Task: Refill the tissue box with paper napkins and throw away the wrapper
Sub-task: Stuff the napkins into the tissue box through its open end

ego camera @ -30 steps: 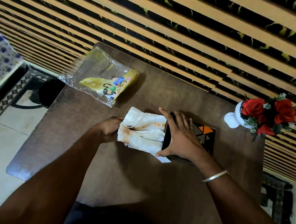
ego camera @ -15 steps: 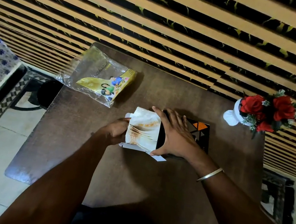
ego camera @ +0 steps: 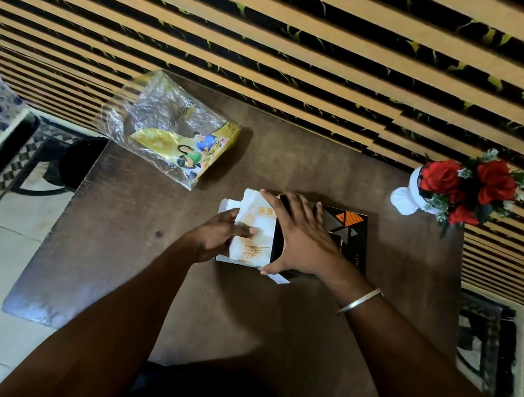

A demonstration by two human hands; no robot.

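Seemingly soft and floppy, the paper napkins (ego camera: pixel 253 231) want the end pinch the left hand (ego camera: pixel 216 237) gives them, while the right hand (ego camera: pixel 301 242), fingers straight, steadies the light tissue box (ego camera: pixel 348 232).

Dim, warm light; wide-angle edge distortion.
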